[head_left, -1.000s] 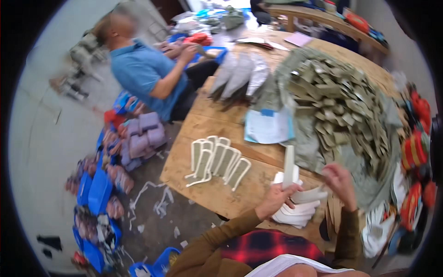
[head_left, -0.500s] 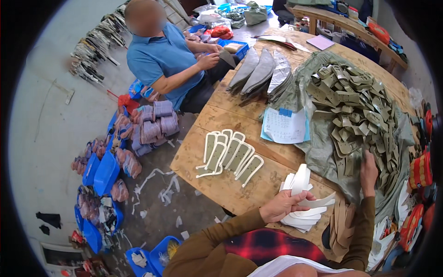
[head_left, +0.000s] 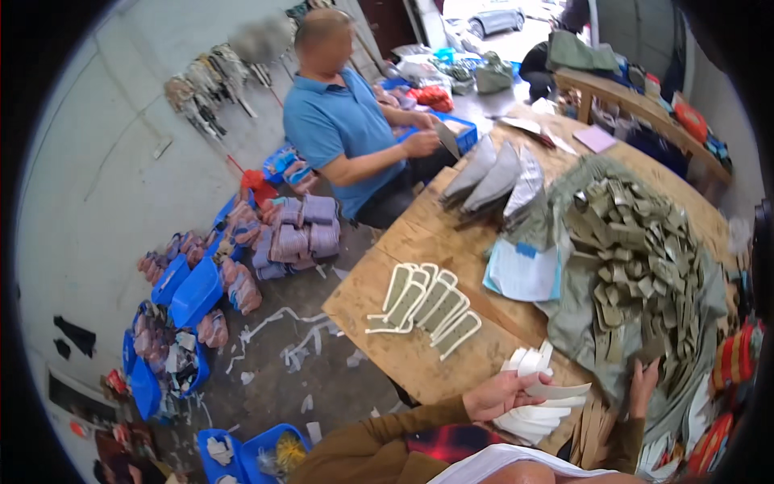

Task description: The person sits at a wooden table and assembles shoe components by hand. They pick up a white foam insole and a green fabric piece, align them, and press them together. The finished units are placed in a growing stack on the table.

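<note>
The left hand (head_left: pixel 493 397) pinches a curved white strip (head_left: pixel 563 393) between thumb and fingers, just above a fanned stack of white strips (head_left: pixel 528 426) near the worktop's (head_left: pixel 439 381) close edge. The right hand (head_left: pixel 642 390) has its fingers closed on an olive piece (head_left: pixel 650 352), at the near side of a large heap of olive pieces (head_left: pixel 629 242) lying on a grey-green sheet (head_left: pixel 576 339). Left of the white stack, white-edged olive panels (head_left: pixel 439 300) lie overlapping in a row. Beyond them are a clipped paper (head_left: pixel 524 276) and grey curved pieces (head_left: pixel 493 179). Across the corner, a person in a blue shirt (head_left: pixel 343 125) holds a flat grey piece (head_left: pixel 447 139).
</note>
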The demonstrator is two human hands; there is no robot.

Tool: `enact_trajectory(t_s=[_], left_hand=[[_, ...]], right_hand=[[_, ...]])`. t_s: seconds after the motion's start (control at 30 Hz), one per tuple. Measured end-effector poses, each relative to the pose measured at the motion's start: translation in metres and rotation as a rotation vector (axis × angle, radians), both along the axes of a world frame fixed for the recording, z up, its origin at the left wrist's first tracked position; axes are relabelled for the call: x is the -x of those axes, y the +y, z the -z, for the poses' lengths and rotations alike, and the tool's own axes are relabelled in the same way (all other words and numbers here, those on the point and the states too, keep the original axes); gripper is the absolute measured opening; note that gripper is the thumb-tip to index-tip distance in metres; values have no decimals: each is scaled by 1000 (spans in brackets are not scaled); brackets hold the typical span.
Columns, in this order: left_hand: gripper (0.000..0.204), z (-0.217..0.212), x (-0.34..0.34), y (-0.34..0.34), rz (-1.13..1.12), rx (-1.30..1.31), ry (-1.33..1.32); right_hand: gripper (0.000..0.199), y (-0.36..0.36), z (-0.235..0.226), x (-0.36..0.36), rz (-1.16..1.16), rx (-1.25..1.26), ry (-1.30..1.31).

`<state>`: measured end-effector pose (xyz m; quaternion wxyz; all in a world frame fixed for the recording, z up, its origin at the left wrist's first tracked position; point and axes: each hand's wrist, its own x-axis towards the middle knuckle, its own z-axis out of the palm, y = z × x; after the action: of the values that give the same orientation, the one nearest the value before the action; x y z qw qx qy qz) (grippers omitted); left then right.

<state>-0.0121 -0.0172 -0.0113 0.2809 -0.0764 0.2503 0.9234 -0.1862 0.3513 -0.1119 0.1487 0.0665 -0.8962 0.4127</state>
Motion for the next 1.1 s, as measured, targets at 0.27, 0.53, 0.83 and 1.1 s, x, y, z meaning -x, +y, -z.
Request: enact_trajectory(t_s=[0.27, 0.53, 0.83, 1.1], left_hand=[[32, 0, -14, -7, -121, -40, 104], [37, -8, 21, -1, -101, 49, 12], [37, -27, 31, 28, -48, -12, -80], [42, -27, 24, 33, -155, -138, -111]], right_hand=[[57, 5, -33, -17, 98, -183, 114], [22, -73, -143, -93, 29, 647, -172], [32, -152, -159, -145, -285, 632, -199], [35, -177, -152, -135, -330, 608, -145]])
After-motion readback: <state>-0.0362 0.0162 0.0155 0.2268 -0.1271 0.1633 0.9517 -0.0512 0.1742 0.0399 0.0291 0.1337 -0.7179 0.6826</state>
